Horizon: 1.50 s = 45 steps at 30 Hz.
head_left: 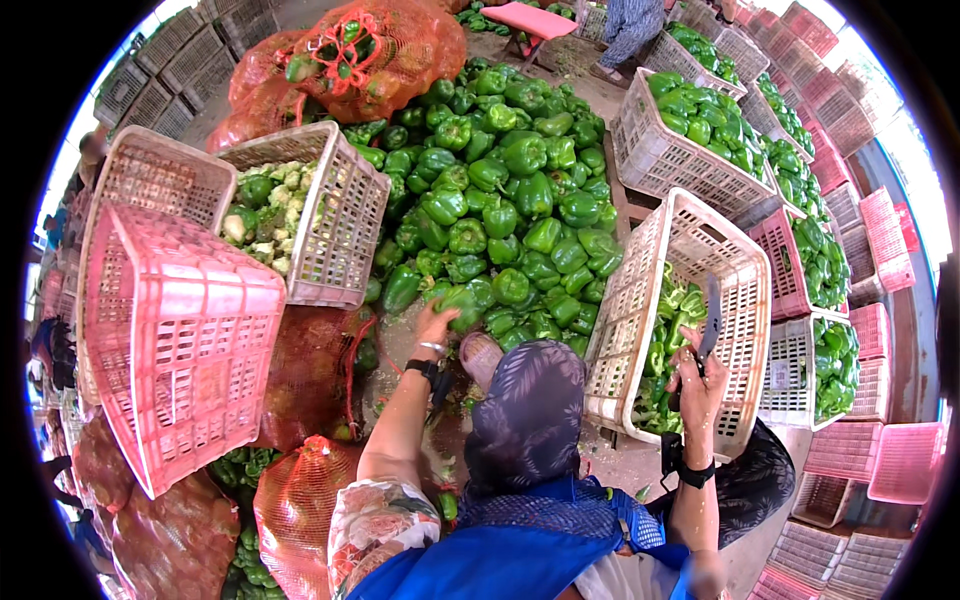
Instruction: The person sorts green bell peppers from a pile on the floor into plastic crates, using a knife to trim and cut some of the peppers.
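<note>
My left hand (434,328), with a bracelet and a black wrist strap, is closed around a green bell pepper (463,307) at the near edge of a large heap of whole bell peppers (500,170). To the right, my right hand (703,388) grips a knife (712,318), its dark curved blade pointing away from me. That hand is above a dirty white plastic crate (748,262), which is tilted and holds cut green pepper pieces (672,325). The fingers of the right hand partly hide the knife's handle.
At left stand a pink crate (205,330) and a white crate (350,215) of pepper cores. Orange mesh sacks (390,60) lie behind the heap and red ones (305,500) nearer me. Pepper-filled crates (690,170) line the right side; a person's legs (630,30) show at the back.
</note>
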{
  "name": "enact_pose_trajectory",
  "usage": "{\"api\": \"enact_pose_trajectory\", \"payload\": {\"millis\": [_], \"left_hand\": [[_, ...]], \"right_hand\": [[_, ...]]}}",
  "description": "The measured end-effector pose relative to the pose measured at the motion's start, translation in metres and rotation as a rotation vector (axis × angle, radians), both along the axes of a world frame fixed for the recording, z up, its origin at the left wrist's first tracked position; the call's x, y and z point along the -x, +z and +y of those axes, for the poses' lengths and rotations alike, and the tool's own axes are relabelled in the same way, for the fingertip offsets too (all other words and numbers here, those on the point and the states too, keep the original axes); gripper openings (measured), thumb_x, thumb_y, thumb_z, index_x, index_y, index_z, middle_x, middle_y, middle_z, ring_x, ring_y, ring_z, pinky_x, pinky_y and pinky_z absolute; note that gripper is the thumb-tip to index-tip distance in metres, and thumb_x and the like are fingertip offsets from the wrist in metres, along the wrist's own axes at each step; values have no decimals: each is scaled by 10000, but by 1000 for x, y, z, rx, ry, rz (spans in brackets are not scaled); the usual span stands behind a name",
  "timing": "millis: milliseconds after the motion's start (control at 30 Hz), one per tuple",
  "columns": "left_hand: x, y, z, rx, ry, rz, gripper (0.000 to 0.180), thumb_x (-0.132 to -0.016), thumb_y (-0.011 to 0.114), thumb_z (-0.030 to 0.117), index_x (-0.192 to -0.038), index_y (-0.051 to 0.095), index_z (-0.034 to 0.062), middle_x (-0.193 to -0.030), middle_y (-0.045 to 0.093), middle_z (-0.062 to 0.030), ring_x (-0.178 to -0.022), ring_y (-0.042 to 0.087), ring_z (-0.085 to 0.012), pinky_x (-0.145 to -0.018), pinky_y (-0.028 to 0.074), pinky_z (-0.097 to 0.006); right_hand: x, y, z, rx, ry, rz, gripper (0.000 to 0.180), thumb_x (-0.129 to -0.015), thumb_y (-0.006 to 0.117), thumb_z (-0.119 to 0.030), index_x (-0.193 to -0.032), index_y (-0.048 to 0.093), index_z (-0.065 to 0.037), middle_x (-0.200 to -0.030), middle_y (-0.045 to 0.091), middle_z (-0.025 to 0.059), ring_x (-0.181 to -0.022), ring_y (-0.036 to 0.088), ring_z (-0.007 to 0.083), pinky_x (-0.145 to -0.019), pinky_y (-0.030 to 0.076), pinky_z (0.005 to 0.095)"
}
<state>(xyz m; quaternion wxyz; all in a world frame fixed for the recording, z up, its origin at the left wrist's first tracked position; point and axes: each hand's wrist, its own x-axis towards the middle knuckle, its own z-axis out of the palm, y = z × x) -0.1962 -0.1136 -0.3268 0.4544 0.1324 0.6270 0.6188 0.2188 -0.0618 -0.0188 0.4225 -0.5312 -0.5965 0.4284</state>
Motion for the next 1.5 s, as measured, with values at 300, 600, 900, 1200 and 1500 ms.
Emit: {"api": "enact_pose_trajectory", "payload": {"millis": [300,600,900,1200,1500], "left_hand": [[-95,339,42,-853,-588,611,696,-576,761,-104,-1234,605,57,-1219,538,-85,-1148,524,-210,-1015,412,-314],[-175,424,36,-979,-851,851,499,-610,855,101,-1075,689,29,-1023,634,-89,-940,604,-223,-851,477,-337],[-257,405,63,-759,-730,32,230,-774,769,-74,-937,643,26,-898,673,-15,-800,628,-91,-728,523,-238],[-308,358,97,-629,-675,-415,209,-805,741,-52,-958,631,37,-875,687,-50,-744,660,-132,-657,510,-256],[-316,326,126,-613,-523,-240,218,-798,736,-65,-941,632,63,-812,681,-28,-674,647,-118,-612,490,-239]], "right_hand": [[76,66,2,-273,196,81,624,-739,835,-199,-1298,605,-45,-1117,710,93,-828,656,124,-736,517,272],[26,83,-2,-386,319,173,666,-622,855,-180,-1213,604,-5,-1099,669,81,-984,633,149,-900,502,305],[-25,74,6,-239,-187,1014,281,-826,657,-79,-1089,572,-29,-854,633,63,-440,448,88,-461,439,296],[-74,44,30,-119,-187,1437,318,-913,644,-410,-1082,573,-150,-882,610,-27,-482,372,58,-497,343,234],[-101,52,44,-356,-377,1247,408,-976,532,-436,-1199,568,-96,-988,670,39,-487,391,66,-477,375,231]]}}
